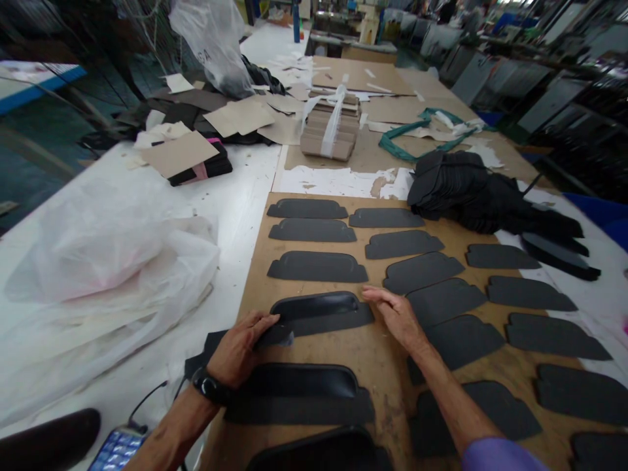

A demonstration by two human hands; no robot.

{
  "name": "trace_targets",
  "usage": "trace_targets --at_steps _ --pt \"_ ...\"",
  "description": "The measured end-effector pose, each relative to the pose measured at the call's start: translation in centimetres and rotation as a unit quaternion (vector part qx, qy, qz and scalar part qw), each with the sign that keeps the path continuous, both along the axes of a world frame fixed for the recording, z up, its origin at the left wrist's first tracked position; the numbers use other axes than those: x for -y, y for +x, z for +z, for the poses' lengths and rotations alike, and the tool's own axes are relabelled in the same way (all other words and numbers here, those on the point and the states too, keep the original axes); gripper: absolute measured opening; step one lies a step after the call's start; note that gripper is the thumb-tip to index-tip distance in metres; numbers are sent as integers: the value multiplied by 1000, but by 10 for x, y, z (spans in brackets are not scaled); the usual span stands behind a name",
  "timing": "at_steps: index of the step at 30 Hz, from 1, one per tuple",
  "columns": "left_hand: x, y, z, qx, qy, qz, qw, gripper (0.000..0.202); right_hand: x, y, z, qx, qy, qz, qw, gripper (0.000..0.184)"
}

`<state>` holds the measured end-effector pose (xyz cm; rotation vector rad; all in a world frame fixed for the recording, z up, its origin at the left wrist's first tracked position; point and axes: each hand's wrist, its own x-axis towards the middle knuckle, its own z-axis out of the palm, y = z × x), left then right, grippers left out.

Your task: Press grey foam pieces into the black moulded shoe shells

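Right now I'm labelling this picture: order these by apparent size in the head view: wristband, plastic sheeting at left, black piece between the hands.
1. Plastic sheeting
2. Black piece
3. Wristband

Head-worn view, forward and downward

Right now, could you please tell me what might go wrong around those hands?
The left hand and right hand are at opposite ends of one black panel, so an uneven push might skew it.

The right forearm passes over other panels lying close together; lowering it could nudge them.

The left forearm is close to a phone-like device and might knock it.
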<state>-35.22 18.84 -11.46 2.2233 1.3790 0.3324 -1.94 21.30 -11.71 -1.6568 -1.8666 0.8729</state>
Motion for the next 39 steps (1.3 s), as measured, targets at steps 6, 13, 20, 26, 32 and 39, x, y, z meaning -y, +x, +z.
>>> trace_targets --at_steps 6,13,20,26,32,39 --pt "0 2 13 -24 14 72 997 59 17 -4 6 91 -3 -36 995 41" --pt "-1 5 9 -85 -36 82 992 64 23 -16 4 166 -11 -14 986 45" --pt "1 1 20 -86 -100 69 989 47 41 -20 8 185 -16 15 983 37" --pt "6 5 35 -48 -90 97 990 38 57 -15 8 181 31 -49 982 36" --pt "-1 21 60 154 -59 151 975 37 71 -18 9 117 77 18 990 38" --pt "-10 59 89 466 -344 281 765 34 58 -43 44 -50 -96 -64 992 25"
